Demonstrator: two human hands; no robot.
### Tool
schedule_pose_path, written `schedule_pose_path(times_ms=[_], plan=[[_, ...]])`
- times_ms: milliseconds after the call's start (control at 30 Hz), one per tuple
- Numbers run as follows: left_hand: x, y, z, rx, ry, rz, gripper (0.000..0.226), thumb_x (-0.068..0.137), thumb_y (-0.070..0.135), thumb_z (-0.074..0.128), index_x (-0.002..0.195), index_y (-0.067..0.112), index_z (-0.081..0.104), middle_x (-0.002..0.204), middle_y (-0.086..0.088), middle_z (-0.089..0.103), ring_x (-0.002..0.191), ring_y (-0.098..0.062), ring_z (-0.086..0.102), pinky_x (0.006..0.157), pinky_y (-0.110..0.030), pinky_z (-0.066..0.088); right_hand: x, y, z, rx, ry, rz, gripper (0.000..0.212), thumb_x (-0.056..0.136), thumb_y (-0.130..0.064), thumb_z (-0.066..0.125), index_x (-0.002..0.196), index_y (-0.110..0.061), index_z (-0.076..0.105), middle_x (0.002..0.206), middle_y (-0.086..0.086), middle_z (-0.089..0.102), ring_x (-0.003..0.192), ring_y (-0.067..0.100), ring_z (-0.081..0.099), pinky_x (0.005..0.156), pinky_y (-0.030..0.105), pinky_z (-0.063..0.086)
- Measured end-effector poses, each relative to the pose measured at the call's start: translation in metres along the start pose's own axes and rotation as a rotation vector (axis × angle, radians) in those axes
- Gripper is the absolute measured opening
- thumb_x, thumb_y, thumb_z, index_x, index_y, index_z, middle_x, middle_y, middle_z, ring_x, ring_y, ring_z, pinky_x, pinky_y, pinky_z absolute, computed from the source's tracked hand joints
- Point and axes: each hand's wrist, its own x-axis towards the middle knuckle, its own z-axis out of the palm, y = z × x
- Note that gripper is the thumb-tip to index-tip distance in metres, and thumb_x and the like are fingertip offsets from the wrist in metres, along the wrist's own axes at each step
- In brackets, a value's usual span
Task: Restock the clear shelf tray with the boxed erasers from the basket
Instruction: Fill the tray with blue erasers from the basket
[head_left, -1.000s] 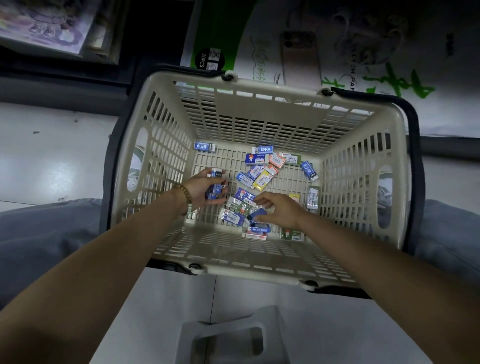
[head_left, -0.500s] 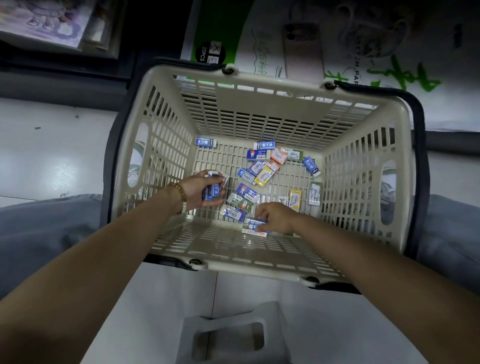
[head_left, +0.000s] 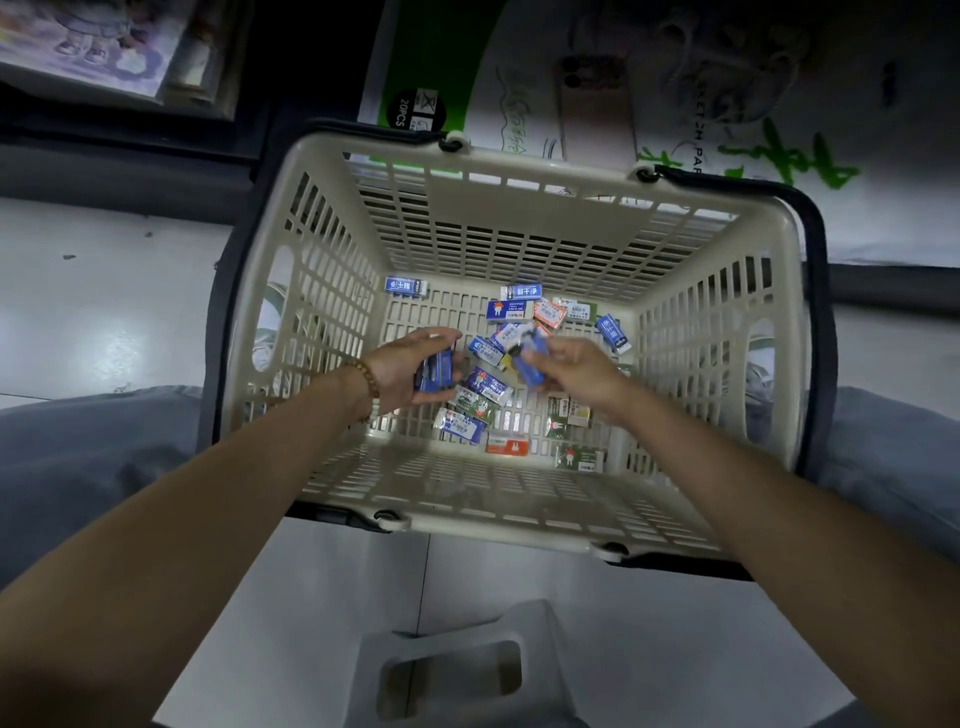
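A beige slatted basket (head_left: 291, 332) with dark handles stands on the floor between my knees. Several boxed erasers (head_left: 511, 309) in blue, green and orange lie scattered on its bottom. My left hand (head_left: 410, 364), with a bead bracelet at the wrist, is inside the basket and cups a small stack of blue eraser boxes (head_left: 435, 370). My right hand (head_left: 576, 371) is lifted a little above the bottom, just right of the left, pinching blue eraser boxes (head_left: 531, 358) that look blurred. The clear shelf tray is not in view.
A grey plastic stool (head_left: 457, 670) with a handle slot sits on the pale tiled floor below the basket. A white-and-green printed carton (head_left: 597, 83) stands behind the basket. Dark shelving with picture packs (head_left: 88, 47) is at the top left. My grey trouser knees flank the basket.
My right hand rose from the basket's near edge with blue eraser boxes and moved up toward the left hand. The left hand stayed put with its stack.
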Motion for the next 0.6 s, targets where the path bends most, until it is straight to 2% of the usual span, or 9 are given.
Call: schedule_pose_path(times_ms=[100,200,267,333,433,467,533,567,600], plan=[[0.003,0.01,0.024,-0.061,-0.049,0.057,0.026,0.091,0.042,0.052,0.107,0.023,0.057,0.095,0.004,0.07,0.081,-0.012,0.069,0.071,-0.032,0.058,0.0,-0.034,-0.012,0.088,0.077,-0.066,0.032,0.095,-0.025,0.052,0.121,-0.008,0.048,0.102,0.009,0.068,0.081,0.02,0.066,0.08,0.031,0.052],[0.01,0.016,0.051,-0.098,-0.131,0.103,0.046,0.089,0.053,0.046,0.118,0.019,0.057,0.114,-0.004,0.066,0.1,-0.018,0.065,0.076,-0.029,0.057,-0.001,-0.05,-0.008,0.13,0.163,-0.15,0.019,0.095,-0.021,0.052,0.106,-0.007,0.046,0.085,0.002,0.064,0.071,0.012,0.061,0.067,0.023,0.052],[0.012,0.018,0.065,-0.165,-0.16,0.137,0.049,0.091,0.051,0.044,0.123,0.016,0.056,0.118,-0.008,0.064,0.104,-0.019,0.065,0.079,-0.029,0.056,-0.002,-0.051,-0.005,0.15,0.221,-0.183,0.012,0.095,-0.017,0.053,0.1,-0.007,0.05,0.083,0.003,0.063,0.071,0.012,0.06,0.069,0.025,0.052],[0.014,0.02,0.075,-0.259,-0.153,0.145,0.048,0.093,0.047,0.043,0.123,0.012,0.054,0.115,-0.01,0.066,0.1,-0.019,0.067,0.077,-0.027,0.056,-0.003,-0.046,-0.004,0.157,0.252,-0.205,0.005,0.093,-0.015,0.056,0.092,-0.012,0.052,0.083,0.004,0.063,0.073,0.014,0.061,0.072,0.028,0.053],[0.016,0.02,0.082,-0.256,-0.162,0.15,0.04,0.093,0.044,0.046,0.115,0.012,0.057,0.104,-0.005,0.07,0.093,-0.017,0.069,0.071,-0.025,0.056,-0.004,-0.037,-0.002,0.11,0.305,-0.185,0.012,0.094,-0.019,0.055,0.098,-0.011,0.063,0.102,0.009,0.065,0.094,0.022,0.063,0.088,0.035,0.051],[0.016,0.02,0.082,-0.231,-0.161,0.15,0.04,0.091,0.043,0.051,0.117,0.012,0.055,0.105,-0.005,0.07,0.095,-0.018,0.069,0.071,-0.025,0.056,-0.005,-0.034,-0.003,0.081,0.313,-0.185,0.019,0.095,-0.02,0.052,0.104,-0.009,0.065,0.108,0.008,0.065,0.098,0.02,0.063,0.089,0.03,0.05],[0.018,0.021,0.079,-0.201,-0.135,0.14,0.048,0.086,0.037,0.061,0.125,0.012,0.051,0.108,-0.005,0.068,0.096,-0.018,0.069,0.069,-0.025,0.057,-0.005,-0.031,-0.011,0.05,0.286,-0.189,0.027,0.098,-0.022,0.046,0.114,-0.013,0.065,0.101,0.0,0.067,0.085,0.001,0.064,0.075,0.009,0.047],[0.019,0.022,0.075,-0.209,-0.117,0.132,0.049,0.084,0.032,0.065,0.127,0.014,0.051,0.104,-0.005,0.07,0.092,-0.017,0.069,0.066,-0.025,0.057,-0.005,-0.029,-0.018,0.068,0.269,-0.178,0.028,0.099,-0.024,0.043,0.114,-0.017,0.065,0.092,-0.005,0.067,0.076,-0.005,0.062,0.066,0.005,0.046],[0.02,0.024,0.071,-0.227,-0.104,0.121,0.047,0.083,0.027,0.067,0.126,0.015,0.052,0.098,-0.004,0.073,0.086,-0.016,0.07,0.063,-0.024,0.057,-0.004,-0.027,-0.026,0.102,0.272,-0.157,0.027,0.1,-0.027,0.042,0.111,-0.021,0.066,0.088,-0.007,0.065,0.074,-0.003,0.061,0.064,0.008,0.046]])
